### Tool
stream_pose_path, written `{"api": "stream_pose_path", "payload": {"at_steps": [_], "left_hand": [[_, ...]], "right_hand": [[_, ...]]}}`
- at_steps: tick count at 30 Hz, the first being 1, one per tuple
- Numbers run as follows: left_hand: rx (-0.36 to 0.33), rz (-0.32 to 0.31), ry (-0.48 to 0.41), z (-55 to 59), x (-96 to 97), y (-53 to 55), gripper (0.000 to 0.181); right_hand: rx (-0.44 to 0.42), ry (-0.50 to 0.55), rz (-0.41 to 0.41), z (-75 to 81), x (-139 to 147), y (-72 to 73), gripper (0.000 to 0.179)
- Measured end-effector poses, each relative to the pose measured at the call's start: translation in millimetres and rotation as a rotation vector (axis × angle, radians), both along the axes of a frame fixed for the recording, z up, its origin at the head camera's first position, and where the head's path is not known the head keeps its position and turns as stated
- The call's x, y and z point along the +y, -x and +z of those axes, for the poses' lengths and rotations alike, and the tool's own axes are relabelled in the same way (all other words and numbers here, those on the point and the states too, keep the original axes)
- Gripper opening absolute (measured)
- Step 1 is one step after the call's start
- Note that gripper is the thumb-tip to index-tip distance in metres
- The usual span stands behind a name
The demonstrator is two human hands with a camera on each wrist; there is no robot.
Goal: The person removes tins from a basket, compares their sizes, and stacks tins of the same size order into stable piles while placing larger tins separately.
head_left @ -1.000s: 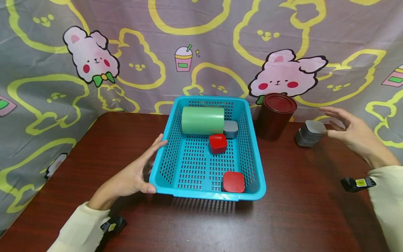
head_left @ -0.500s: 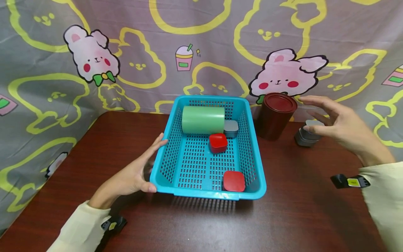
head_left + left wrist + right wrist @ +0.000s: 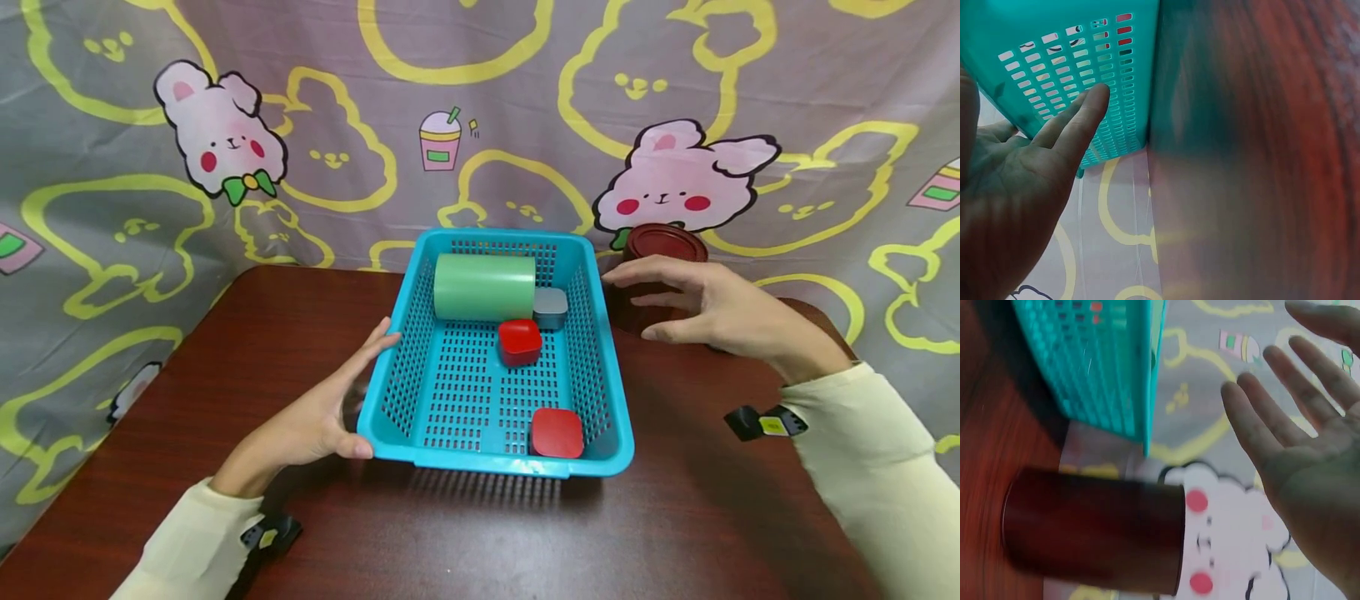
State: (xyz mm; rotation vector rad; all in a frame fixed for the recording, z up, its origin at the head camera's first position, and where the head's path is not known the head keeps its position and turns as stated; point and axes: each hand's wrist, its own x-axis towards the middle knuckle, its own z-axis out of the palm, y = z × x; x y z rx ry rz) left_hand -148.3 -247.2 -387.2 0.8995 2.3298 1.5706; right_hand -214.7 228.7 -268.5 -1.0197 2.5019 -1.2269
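Observation:
A blue perforated plastic basket (image 3: 487, 463) stands on the table. My left hand (image 3: 311, 421) touches its left side with fairly straight fingers, the thumb at the front left corner. Inside lie a green cylinder (image 3: 484, 287), a small grey tin (image 3: 551, 307), a red box (image 3: 519, 342) and another red box (image 3: 557, 433) near the front. To the right of the basket my right hand (image 3: 731, 321) hovers with fingers spread and nothing in them. It partly covers a dark red canister (image 3: 663, 240) in the head view; the right wrist view shows the canister (image 3: 1094, 531) apart from the fingers.
A dark wooden table (image 3: 300, 342) carries everything. Behind it hangs a curtain (image 3: 510, 108) with rabbit prints. The stacked grey tins at the right are hidden behind my right hand.
My right hand has moved left from beside the stacked grey tins, past them, to in front of the dark red canister. The left hand and the basket have stayed in place.

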Motion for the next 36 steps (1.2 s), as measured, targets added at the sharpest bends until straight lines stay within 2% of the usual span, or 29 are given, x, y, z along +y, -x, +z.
{"api": "stream_pose_path", "payload": {"at_steps": [6,9,15,22,28,36], "left_hand": [[-0.001,0.000,-0.001,-0.7,-0.9,0.3,0.121],[0.003,0.005,0.005,-0.9,-1.4,0.5,0.121],[0.018,0.020,0.028,0.3,-0.2,-0.1,0.122],[0.046,0.043,0.054,1.0,0.0,0.0,0.123],[0.047,0.043,0.060,1.0,-1.2,-0.5,0.121],[0.046,0.041,0.053,0.2,-0.8,-0.3,0.121]], "right_hand": [[-0.173,-0.049,0.182,4.4,-34,4.8,0.057],[-0.218,-0.112,0.263,3.4,-50,11.9,0.057],[-0.391,-0.231,0.338,0.3,-77,21.5,0.056],[-0.385,-0.344,0.444,-6.6,-99,25.4,0.052],[-0.438,-0.415,0.479,-18.6,-110,28.2,0.050],[-0.526,-0.525,0.486,-30.6,-114,31.7,0.053]]}}
